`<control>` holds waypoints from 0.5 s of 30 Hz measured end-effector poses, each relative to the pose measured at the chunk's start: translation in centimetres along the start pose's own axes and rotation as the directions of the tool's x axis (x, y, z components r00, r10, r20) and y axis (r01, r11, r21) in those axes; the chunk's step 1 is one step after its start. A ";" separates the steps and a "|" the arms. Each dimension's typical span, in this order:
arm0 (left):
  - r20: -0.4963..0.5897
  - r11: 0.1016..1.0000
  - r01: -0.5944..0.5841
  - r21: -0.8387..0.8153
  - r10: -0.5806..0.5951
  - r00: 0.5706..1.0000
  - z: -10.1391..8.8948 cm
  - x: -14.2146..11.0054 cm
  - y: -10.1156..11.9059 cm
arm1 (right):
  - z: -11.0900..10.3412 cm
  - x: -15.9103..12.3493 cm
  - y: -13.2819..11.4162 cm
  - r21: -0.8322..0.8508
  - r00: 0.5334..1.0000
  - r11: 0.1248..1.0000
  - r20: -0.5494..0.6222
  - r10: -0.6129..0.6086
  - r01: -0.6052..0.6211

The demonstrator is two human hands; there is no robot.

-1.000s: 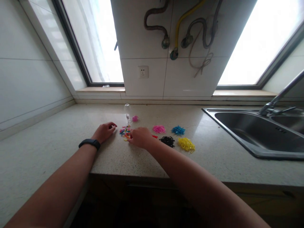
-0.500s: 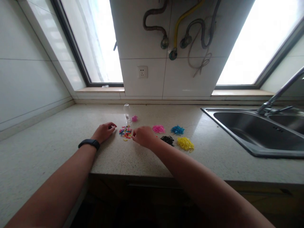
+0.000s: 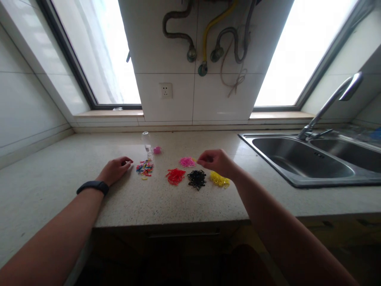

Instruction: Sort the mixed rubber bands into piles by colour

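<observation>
My right hand [image 3: 216, 162] is above the counter between the pink pile [image 3: 187, 161] and the yellow pile [image 3: 220, 179] of small rubber bands. Its fingers are pinched, and a thin yellow rubber band [image 3: 195, 160] shows at the tips. My left hand [image 3: 115, 170], wearing a black wristband, rests on the counter with loosely bent, parted fingers and nothing in them. Right beside it lies a mixed-colour pile of bands [image 3: 145, 168]. Red bands [image 3: 175, 176] and black bands [image 3: 197, 179] lie in separate piles. The blue pile is hidden behind my right hand.
A clear plastic bottle [image 3: 147, 145] is behind the mixed pile, with a pink object [image 3: 157, 150] beside it. To the right is a steel sink [image 3: 268, 159] with a faucet [image 3: 324, 107]. The counter's front edge runs below my forearms.
My right hand has moved right from the mixed pile, past the red and black piles, with a yellow rubber band. My left hand stays by the mixed pile. The view has turned right.
</observation>
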State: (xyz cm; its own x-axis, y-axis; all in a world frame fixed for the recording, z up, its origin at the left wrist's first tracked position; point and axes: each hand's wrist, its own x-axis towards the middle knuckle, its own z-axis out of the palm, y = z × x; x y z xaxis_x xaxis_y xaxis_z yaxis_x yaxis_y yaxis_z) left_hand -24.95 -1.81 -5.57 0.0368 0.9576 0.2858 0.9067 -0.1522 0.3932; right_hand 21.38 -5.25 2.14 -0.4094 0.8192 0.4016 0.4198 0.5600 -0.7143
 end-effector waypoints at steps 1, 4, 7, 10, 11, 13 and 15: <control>0.000 1.000 0.001 0.001 -0.001 1.000 0.0 0.0 0.0 | -1.0 -0.6 0.9 0.036 0.998 0.999 -0.046 0.039 -0.037; 0.002 1.000 0.010 0.013 -0.010 1.000 0.0 0.0 -0.1 | -3.4 -2.1 3.5 0.218 0.967 0.970 -0.202 0.153 -0.108; 0.016 1.000 0.018 0.025 -0.019 1.000 -0.1 0.1 -0.3 | -4.3 -2.9 5.2 0.464 0.916 0.879 -0.297 0.271 -0.110; 0.035 0.999 0.025 0.021 -0.026 0.999 -0.1 0.1 -0.3 | -4.4 -3.0 5.9 0.640 0.894 0.765 -0.304 0.330 -0.065; 0.041 0.999 0.027 0.020 -0.028 0.999 -0.1 0.0 -0.3 | -4.4 -2.9 6.0 0.683 0.891 0.729 -0.302 0.340 -0.047; 0.055 1.000 0.026 0.017 -0.027 0.998 -0.2 0.0 -0.3 | -4.4 -2.8 6.1 0.744 0.889 0.668 -0.296 0.350 -0.015; 0.071 0.999 0.030 0.013 -0.030 0.997 -0.3 -0.1 -0.2 | -4.6 -2.8 6.1 0.780 0.890 0.625 -0.298 0.346 0.018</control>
State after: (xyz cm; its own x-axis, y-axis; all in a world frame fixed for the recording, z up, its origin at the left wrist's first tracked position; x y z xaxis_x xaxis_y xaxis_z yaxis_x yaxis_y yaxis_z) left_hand -25.31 -1.94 -5.43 0.0389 0.9767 0.2111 0.9127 -0.1207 0.3904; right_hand 28.79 -3.56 -0.70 0.0224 0.9595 0.2810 -0.3768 0.2684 -0.8866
